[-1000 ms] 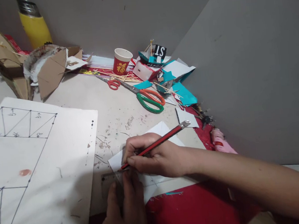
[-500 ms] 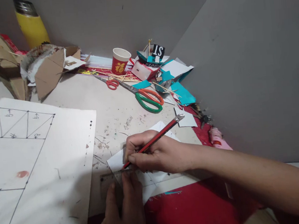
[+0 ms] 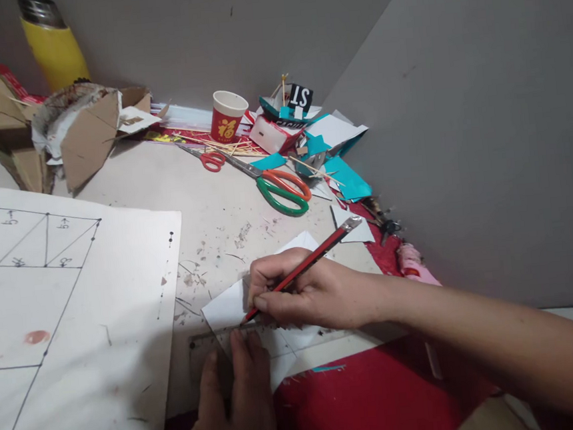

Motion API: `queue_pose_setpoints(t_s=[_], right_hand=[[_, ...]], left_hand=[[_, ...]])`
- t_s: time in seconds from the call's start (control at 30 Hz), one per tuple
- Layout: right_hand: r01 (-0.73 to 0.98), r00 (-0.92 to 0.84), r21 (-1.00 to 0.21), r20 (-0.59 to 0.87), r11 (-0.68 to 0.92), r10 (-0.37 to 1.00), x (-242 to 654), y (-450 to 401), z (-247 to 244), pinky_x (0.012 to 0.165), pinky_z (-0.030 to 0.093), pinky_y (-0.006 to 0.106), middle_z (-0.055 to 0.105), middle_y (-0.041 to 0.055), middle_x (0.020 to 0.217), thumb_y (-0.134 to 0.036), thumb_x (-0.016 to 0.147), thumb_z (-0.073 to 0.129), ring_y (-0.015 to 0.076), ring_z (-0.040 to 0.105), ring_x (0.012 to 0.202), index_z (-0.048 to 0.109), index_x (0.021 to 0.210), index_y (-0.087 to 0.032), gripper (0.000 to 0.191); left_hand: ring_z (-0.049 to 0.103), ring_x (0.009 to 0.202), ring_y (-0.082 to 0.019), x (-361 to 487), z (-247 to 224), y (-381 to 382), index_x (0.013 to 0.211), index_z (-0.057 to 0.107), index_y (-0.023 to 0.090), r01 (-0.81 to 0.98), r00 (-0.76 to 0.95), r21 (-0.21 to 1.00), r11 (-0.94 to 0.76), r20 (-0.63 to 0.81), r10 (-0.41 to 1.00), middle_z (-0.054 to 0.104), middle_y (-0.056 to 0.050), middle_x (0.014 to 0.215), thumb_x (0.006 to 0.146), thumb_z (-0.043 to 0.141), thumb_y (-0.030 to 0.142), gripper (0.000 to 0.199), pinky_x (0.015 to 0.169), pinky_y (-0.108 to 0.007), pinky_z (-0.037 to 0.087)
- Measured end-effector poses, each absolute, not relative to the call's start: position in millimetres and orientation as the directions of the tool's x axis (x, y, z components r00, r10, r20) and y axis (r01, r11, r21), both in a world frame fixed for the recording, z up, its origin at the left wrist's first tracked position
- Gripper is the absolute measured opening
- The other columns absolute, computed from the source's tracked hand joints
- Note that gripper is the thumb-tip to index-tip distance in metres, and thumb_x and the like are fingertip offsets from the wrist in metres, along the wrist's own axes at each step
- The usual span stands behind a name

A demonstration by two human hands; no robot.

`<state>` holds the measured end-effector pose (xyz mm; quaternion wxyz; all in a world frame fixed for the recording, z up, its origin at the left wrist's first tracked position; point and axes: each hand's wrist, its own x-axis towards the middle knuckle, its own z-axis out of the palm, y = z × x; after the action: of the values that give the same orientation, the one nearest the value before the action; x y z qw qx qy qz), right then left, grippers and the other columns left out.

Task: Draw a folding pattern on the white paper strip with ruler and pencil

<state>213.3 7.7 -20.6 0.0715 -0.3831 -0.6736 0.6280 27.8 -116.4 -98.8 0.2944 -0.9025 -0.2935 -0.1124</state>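
My right hand [image 3: 298,291] is closed around a red and black pencil [image 3: 315,256], its tip down at the upper edge of a clear ruler [image 3: 203,353]. Under the ruler lies a piece of white paper [image 3: 224,307] with thin drawn lines. My left hand [image 3: 237,396] presses the ruler down with its fingers stretched out and a little apart. To the left is a large white sheet [image 3: 122,289] with black lines, dots and letters drawn on it. The paper's middle is partly hidden by my right hand.
Large scissors [image 3: 282,192] with green and orange handles lie beyond my hands, beside small red-handled scissors [image 3: 212,160]. Behind stand a red paper cup [image 3: 228,123], cut cardboard pieces [image 3: 92,141] and a yellow bottle [image 3: 54,51]. Turquoise scraps [image 3: 346,177] lie near the grey wall [image 3: 484,124].
My right hand has moved the pencil slightly to the right along the ruler's edge. My left hand stays on the ruler. The whole view has shifted a little.
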Motion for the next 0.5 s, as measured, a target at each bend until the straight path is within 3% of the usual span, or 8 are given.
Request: queue_pose_setpoints(t_s=[0.5], right_hand=[[0.499,-0.647,-0.864,-0.423,-0.067,0.634,237,5,-19,0.051,0.040,0.020,0.059,-0.0012,0.068,-0.023,0.088,0.062,0.0084,0.048,0.057,0.064,0.084,-0.014,0.010]], left_hand=[[0.063,0.108,-0.030,30,-101,-116,0.113,0.075,0.015,0.636,0.765,-0.388,-0.666,0.427,0.482,0.074,-0.008,0.116,0.089,0.055,0.030,0.035,0.082,-0.041,0.048]])
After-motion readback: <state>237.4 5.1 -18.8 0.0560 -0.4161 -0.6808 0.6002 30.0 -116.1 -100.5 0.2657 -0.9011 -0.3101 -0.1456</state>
